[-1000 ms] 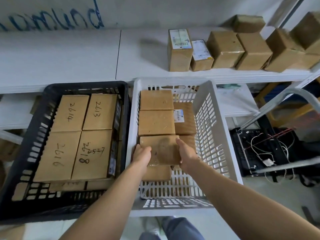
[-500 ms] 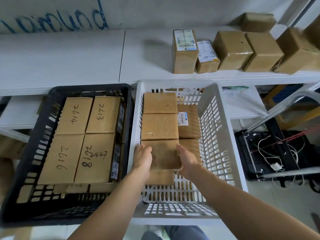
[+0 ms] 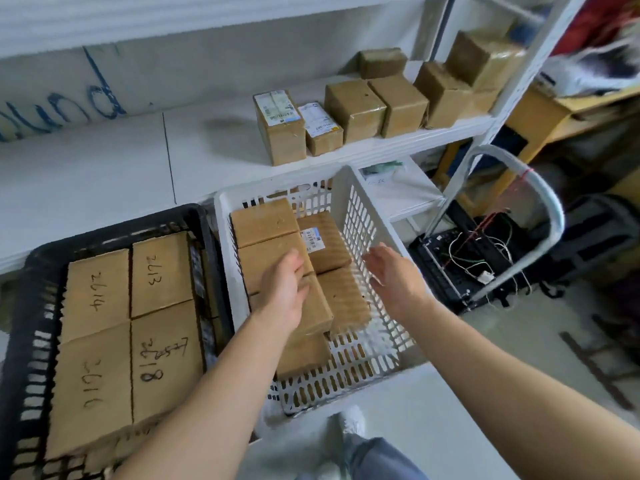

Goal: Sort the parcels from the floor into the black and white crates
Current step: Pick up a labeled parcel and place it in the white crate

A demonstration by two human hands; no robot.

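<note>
The white crate [image 3: 372, 220] holds several brown parcels. The parcel I just handled [image 3: 317, 308] lies on the left stack inside it. My left hand [image 3: 285, 289] hovers over that parcel with fingers spread, holding nothing. Near the crate's right wall, my right hand [image 3: 394, 275] is lifted with its fingers apart and holds nothing. To the left, the black crate [image 3: 38, 275] is filled with flat brown parcels [image 3: 131, 327] marked with handwritten numbers.
A white shelf [image 3: 207, 147] behind the crates carries several more brown boxes [image 3: 353, 105] at its right end. A metal trolley handle [image 3: 540, 188] and a black device with loose wires [image 3: 474, 265] stand to the right. My shoe [image 3: 351, 420] shows below.
Both hands let go of the parcel, which now rests in the white crate. The hands have lifted and opened, and the view has swung to the right.
</note>
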